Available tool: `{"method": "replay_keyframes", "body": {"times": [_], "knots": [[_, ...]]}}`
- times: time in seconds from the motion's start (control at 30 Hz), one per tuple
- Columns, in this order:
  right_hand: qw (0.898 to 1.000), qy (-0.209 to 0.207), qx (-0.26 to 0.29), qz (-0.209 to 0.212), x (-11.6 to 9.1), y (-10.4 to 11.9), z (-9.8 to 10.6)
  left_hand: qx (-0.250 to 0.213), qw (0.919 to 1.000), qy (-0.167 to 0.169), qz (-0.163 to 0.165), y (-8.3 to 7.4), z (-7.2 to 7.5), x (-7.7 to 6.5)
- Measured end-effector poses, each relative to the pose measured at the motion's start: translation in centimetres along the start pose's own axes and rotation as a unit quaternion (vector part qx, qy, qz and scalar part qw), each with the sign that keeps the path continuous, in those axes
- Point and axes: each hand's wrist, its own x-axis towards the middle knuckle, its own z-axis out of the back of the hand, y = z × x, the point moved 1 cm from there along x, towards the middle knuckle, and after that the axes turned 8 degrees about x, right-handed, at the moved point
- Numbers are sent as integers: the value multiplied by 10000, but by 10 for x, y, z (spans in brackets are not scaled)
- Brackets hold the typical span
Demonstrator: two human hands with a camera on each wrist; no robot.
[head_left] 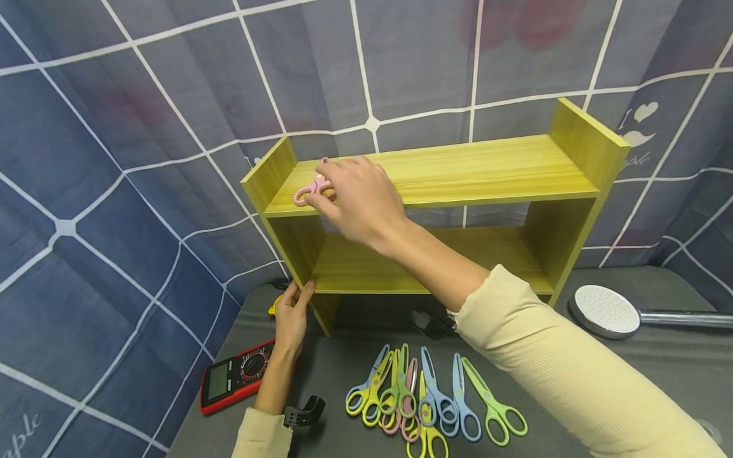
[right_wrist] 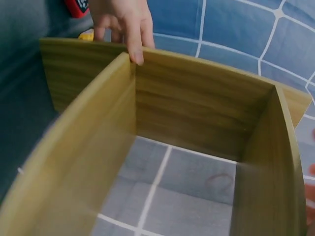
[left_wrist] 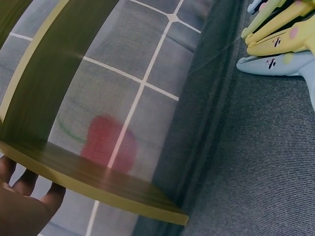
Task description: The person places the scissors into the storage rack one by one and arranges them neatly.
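Note:
My right hand (head_left: 361, 198) pinches a pair of pink scissors (head_left: 314, 187) at the left end of the top board of a wooden shelf (head_left: 481, 170). Whether the scissors touch the board I cannot tell. Lower down, my left hand (head_left: 292, 321) grips the edge of the shelf's left side panel near the lower board; the right wrist view shows its fingers (right_wrist: 134, 37) over that edge. A bunch of zigzag-type scissors in blue, yellow, green and pink lies in front of the shelf, among them green scissors (head_left: 495, 407) at the right and blue scissors (head_left: 465, 397).
A red multimeter (head_left: 237, 374) lies left, beside my left forearm. Behind that hand is a yellow object (head_left: 275, 306), partly hidden. A shower head (head_left: 609, 312) rests right of the shelf. Checked curtain cloth (head_left: 424, 57) hangs behind. A black strap (head_left: 305, 412) is on my left wrist.

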Motion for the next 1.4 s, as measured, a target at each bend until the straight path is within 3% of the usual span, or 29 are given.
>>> {"method": "replay_keyframes", "body": {"times": [0.07,0.17,0.27,0.37,0.47,0.6,0.73,0.87,1.03,1.3,1.4], "knots": [[9963,-451,456,577,-12,-3,0,-26,10000,-33,8,1,0,1],[9784,-1094,1021,1426,-40,-6,-6,-33,9999,-104,10,2,1,1],[9690,-1209,1302,1717,-80,-7,-16,-70,9999,-148,-7,2,0,1],[9788,-598,1610,1114,-127,-9,-31,-151,9998,-139,-32,2,-1,2],[9799,438,1941,-114,-174,-16,-51,-261,9996,-120,-30,2,-1,2],[9508,1766,2154,-1359,-227,-31,-76,-380,9992,-90,2,2,-2,3],[9307,2611,2012,-1587,-261,-43,-91,-387,9992,-79,68,2,-2,3],[9318,2875,1709,-1410,-276,-46,-100,-429,9990,-80,64,2,-3,2],[9371,2967,1424,-1165,-278,-47,-105,-462,9989,-77,28,1,-3,2],[9209,3382,1481,-1253,-274,-51,-107,-420,9990,-125,80,2,-2,2],[9217,3275,1705,-1186,-272,-52,-106,-380,9992,-131,90,2,-2,2]]}}
